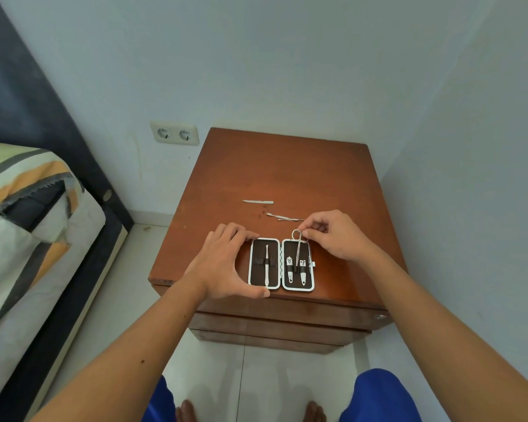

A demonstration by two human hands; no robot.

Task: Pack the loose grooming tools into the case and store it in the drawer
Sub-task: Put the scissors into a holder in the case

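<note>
An open grooming case [281, 264] with a white rim and dark lining lies near the front edge of a brown wooden nightstand [287, 172]. Its left half holds one slim metal tool [266, 264]; its right half holds two nail clippers [296, 269]. My left hand [223, 263] grips the case's left edge. My right hand [333, 236] pinches the ring handles of small scissors [298, 246], whose blades point down into the right half. Three loose metal tools lie behind the case: a file [258, 202] and two thin picks [282, 217].
The nightstand's drawers [287, 312] are closed below the top, with a small lock at the right. A bed [28, 233] with a striped cover stands to the left. White walls close in behind and right. A double wall socket [174, 134] sits at back left.
</note>
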